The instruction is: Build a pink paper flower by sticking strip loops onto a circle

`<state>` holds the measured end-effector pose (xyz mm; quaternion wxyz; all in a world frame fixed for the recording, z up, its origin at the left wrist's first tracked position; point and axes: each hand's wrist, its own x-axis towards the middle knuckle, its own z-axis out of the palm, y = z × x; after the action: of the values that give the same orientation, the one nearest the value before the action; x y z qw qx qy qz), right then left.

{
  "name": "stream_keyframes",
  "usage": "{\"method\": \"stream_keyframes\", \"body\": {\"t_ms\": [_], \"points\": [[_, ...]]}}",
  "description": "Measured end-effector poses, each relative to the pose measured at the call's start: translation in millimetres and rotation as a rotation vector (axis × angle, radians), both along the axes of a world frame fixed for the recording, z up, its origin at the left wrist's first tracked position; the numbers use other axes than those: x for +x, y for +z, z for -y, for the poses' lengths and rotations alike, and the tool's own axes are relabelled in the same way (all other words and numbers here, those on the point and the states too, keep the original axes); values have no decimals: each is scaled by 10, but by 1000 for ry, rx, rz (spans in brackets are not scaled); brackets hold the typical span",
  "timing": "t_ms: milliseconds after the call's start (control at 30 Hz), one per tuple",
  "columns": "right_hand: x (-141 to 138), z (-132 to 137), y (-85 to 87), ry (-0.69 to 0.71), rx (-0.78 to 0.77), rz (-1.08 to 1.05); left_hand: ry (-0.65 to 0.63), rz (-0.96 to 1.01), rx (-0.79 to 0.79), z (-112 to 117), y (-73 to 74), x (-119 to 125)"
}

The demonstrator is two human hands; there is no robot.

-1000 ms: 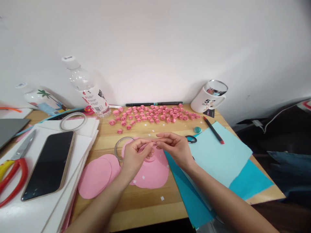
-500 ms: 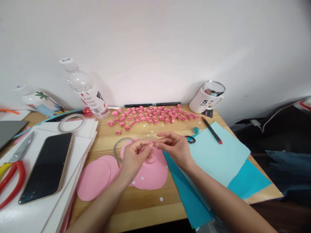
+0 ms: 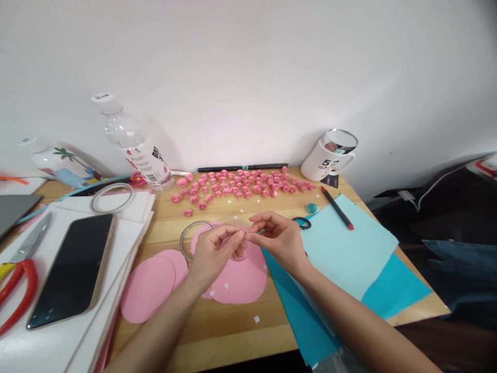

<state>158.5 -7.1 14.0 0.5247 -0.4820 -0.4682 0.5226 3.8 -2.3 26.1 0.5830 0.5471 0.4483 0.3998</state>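
Observation:
My left hand (image 3: 219,250) and my right hand (image 3: 280,239) meet fingertip to fingertip, both pinched closed. Whatever lies between their fingertips is too small or hidden to name. Beneath them is a pile of pink paper circles (image 3: 244,285), dotted with tiny white squares. More pink paper circles (image 3: 145,290) lie to the left, partly under my left forearm. Behind my left hand a grey ring (image 3: 185,235) rests on the table, its edge partly covered by the pink paper. Farther back sit many small rolled pink paper curls (image 3: 248,186) in a wide cluster.
At left, a phone (image 3: 73,269) and red-yellow scissors (image 3: 21,280) lie on white sheets (image 3: 128,243). A clear bottle (image 3: 134,140) and a white mug (image 3: 326,160) stand by the wall. A red-tipped black pen (image 3: 337,207) lies on light blue paper (image 3: 345,259) at right.
My right hand's fingers have shifted slightly and its thumb sits a little lower against the left fingertips. The whole view has moved a touch; nothing else has visibly changed.

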Motion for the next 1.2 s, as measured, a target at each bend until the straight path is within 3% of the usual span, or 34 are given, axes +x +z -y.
{"method": "stream_keyframes", "body": {"t_ms": [133, 400, 1200], "points": [[-26, 28, 30, 6, 23, -3, 20, 20, 10, 7, 21, 5], [-18, -4, 36, 32, -101, -90, 108, 23, -88, 10, -46, 48], [31, -27, 28, 84, -81, -68, 123, 53, -113, 16, -64, 50]]}}
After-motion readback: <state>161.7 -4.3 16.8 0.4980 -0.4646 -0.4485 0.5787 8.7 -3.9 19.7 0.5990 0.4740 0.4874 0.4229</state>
